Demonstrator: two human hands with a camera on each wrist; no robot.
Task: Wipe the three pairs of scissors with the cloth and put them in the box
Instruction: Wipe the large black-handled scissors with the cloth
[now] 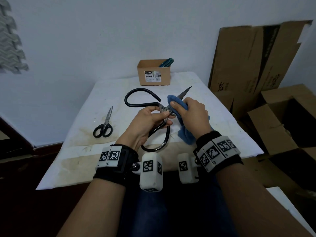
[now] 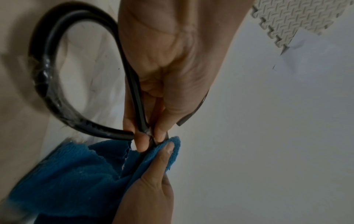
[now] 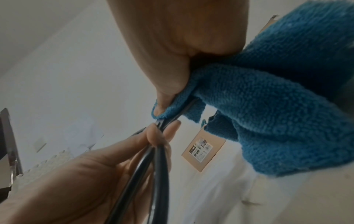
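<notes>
My left hand [image 1: 159,115] pinches the large black-handled scissors [image 1: 136,98] near their pivot, above the table's middle. Their big looped handles [image 2: 47,78] curve left and toward me, and the blade tip [image 1: 187,90] points to the far right. My right hand [image 1: 188,110] grips the blue cloth [image 1: 186,134] folded round the blades close to the pivot [image 3: 172,112]. Small black-handled scissors [image 1: 104,124] lie on the table to the left. The tan box [image 1: 153,74] stands at the far edge with teal-handled scissors [image 1: 166,62] inside.
The table [image 1: 82,161] has a stained white cover. Cardboard boxes [image 1: 282,120] and flattened cardboard [image 1: 253,55] crowd the right side. A white wall is behind, with a grey foam mat [image 1: 10,40] at the left.
</notes>
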